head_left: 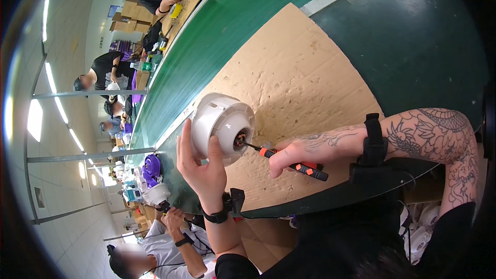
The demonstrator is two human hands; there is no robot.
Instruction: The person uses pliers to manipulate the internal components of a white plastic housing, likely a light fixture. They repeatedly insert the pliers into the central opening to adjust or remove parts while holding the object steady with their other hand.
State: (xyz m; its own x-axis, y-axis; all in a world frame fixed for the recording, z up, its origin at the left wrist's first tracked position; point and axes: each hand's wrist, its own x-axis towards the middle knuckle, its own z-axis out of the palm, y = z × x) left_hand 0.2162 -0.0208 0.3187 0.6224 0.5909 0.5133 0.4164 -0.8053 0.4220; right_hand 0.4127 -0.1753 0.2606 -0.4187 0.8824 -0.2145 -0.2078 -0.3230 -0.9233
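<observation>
A white round plastic housing (219,119) is tipped on its side above the cardboard sheet (305,67). My left hand (202,173) grips its near side, thumb and fingers wrapped around the wall. A dark opening in the housing, with coppery bits inside, faces my right hand (295,154). That hand is closed around a screwdriver (309,171) with a black and orange handle. The screwdriver's thin dark shaft reaches into the opening, and its tip is hidden there.
A green conveyor belt (201,70) runs beyond the cardboard. Purple and white housings (151,170) stand at the left, near a co-worker in a grey shirt (160,245). Other people work along the far side. White parts (421,237) lie below the table edge at lower right.
</observation>
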